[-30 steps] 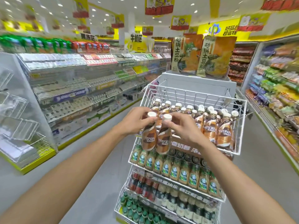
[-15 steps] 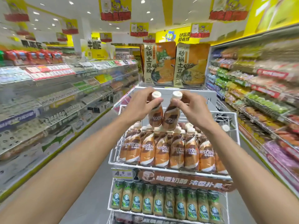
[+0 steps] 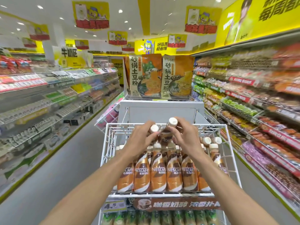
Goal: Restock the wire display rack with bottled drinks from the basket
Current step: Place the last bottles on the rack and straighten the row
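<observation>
Bottles up over the top tier of the white wire rack point(image 3: 227, 153): left hand point(image 3: 140, 141) clamps a tilted coffee bottle point(image 3: 153, 129), right hand point(image 3: 185, 138) grips another bottle point(image 3: 168, 135) alongside, both above the standing Nescafé row point(image 3: 162, 172).

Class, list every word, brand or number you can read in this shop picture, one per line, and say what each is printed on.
"NESCAFE": coffee bottles in the wire rack's top tier.
"4.5": price tag below that tier.
"咖香奶醇": brown banner beside the tag; its remaining characters are cut off.
"砂锅土豆粉": two large bags behind the rack.
"牛奶区": yellow sign, far left.
Ceiling posters, side-shelf labels: too blurred to read.
</observation>
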The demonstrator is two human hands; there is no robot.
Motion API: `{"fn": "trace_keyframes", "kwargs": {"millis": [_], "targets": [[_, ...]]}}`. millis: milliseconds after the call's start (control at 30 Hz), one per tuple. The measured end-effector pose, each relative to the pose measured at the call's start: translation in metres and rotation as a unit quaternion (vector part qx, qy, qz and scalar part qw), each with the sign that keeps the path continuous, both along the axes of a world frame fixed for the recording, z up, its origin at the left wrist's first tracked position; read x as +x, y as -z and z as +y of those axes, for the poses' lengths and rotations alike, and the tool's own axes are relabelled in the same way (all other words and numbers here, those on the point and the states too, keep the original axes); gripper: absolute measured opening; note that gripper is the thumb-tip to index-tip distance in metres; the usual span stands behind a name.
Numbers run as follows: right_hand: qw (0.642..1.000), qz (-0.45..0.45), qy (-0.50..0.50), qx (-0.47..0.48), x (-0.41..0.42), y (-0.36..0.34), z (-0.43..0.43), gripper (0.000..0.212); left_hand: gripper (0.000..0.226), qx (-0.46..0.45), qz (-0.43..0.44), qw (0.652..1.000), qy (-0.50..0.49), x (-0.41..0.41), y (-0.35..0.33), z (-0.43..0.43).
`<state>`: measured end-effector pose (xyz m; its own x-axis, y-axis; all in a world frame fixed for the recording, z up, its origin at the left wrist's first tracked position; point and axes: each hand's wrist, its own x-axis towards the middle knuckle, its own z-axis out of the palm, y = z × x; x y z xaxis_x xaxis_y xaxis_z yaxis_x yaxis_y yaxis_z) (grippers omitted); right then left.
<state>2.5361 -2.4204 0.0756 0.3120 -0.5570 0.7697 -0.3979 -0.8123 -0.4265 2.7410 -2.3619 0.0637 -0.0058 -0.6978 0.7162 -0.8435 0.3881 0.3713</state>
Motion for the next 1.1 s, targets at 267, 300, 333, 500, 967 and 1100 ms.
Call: {"fn": "trace_keyframes", "kwargs": {"millis": [267, 300, 333, 500, 967, 1100], "targets": [[0.999, 0.032, -0.003, 0.043, -0.004, 0.022, -0.012, 0.028, 0.024, 0.064, 0.01, 0.998, 0.024, -0.004, 0.005, -0.016], [0.997, 0.054, -0.008, 0.055, -0.004, 0.023, -0.014, 0.027, 0.023, 0.073, 0.007, 0.997, 0.027, -0.001, 0.007, -0.017], [0.994, 0.087, -0.006, 0.065, -0.004, 0.024, -0.017, 0.026, 0.022, 0.087, 0.008, 0.996, 0.025, 0.003, 0.01, -0.018], [0.976, 0.181, 0.039, 0.112, 0.002, 0.022, -0.026, 0.017, 0.027, 0.138, 0.032, 0.99, -0.008, 0.014, 0.015, -0.023], [0.966, 0.188, 0.098, 0.149, 0.024, 0.02, -0.031, 0.03, 0.024, 0.126, 0.024, 0.99, -0.055, 0.005, 0.012, -0.029], [0.965, 0.184, 0.096, 0.159, 0.029, 0.021, -0.031, 0.022, 0.022, 0.125, 0.035, 0.991, -0.043, 0.012, 0.011, -0.025]]}}
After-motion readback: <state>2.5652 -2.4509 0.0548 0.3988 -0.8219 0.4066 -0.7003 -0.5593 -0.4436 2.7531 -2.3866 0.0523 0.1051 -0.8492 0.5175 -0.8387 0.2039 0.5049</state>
